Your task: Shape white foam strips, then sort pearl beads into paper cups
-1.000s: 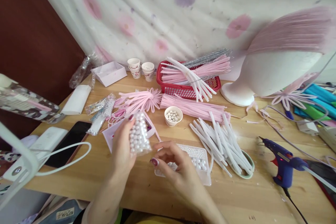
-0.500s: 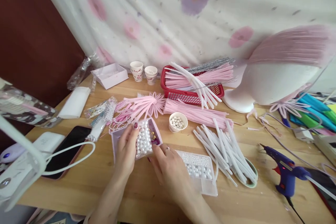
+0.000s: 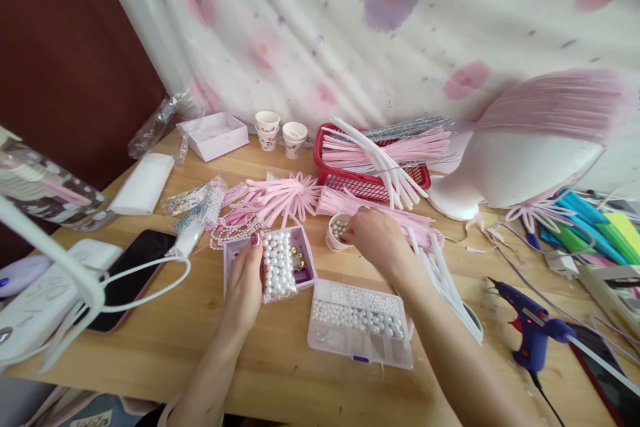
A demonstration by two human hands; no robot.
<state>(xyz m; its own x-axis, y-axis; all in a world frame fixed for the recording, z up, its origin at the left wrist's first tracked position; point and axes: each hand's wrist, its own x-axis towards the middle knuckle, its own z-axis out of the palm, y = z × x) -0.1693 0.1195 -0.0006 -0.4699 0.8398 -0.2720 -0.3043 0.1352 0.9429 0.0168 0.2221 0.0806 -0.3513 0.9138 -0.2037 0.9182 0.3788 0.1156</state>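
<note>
My left hand (image 3: pixel 246 280) is closed around a clear bag of white pearl beads (image 3: pixel 278 267), which rests in a small pink box (image 3: pixel 306 255). Farther right, my right hand (image 3: pixel 376 235) reaches over a small white paper cup of pearls (image 3: pixel 337 231), fingers curled at the cup's rim; whether they pinch a bead is hidden. A clear compartment box of pearls (image 3: pixel 359 321) lies on the table in front of both hands. Pink pipe cleaners (image 3: pixel 400 217) and white pipe cleaners (image 3: pixel 445 280) lie beside my right hand.
A red basket (image 3: pixel 371 180) of pipe cleaners and a white foam head (image 3: pixel 515 167) stand at the back. At the right lies a blue glue gun (image 3: pixel 531 327). A phone (image 3: pixel 131 275), a power bank (image 3: pixel 50 293) and a cable sit left. Paper cups (image 3: pixel 280 133) stand behind.
My right hand left the bead bag and moved up and right to the small cup of pearls. My left hand lowered the bag into the pink box. The view shifted slightly.
</note>
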